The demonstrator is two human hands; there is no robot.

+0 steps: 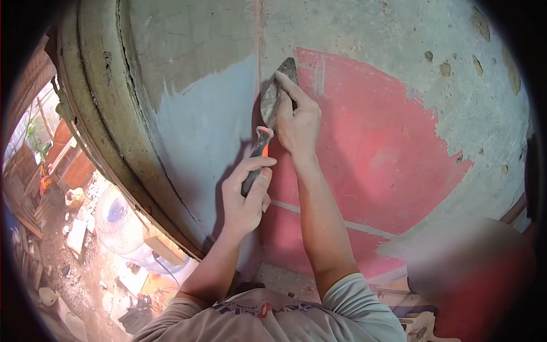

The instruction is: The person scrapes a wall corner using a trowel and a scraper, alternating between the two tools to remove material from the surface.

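Observation:
My left hand point(246, 196) is wrapped round the black and orange handle of a tool point(259, 149), whose upper end is close to a trowel. My right hand point(298, 117) holds the grey, pointed trowel point(270, 104), with the index finger stretched along it. Both hands are in front of a wall corner. Pink paint point(370, 142) covers the wall on the right, and pale blue paint point(205, 119) lies on the left wall. Bare grey plaster point(364, 34) shows above the pink.
A worn doorframe point(97, 85) curves down the left side. Beyond it, a fan point(117, 219) stands among debris on the ground. At the lower right is a blurred person in red point(484, 302). Holes mark the upper right wall.

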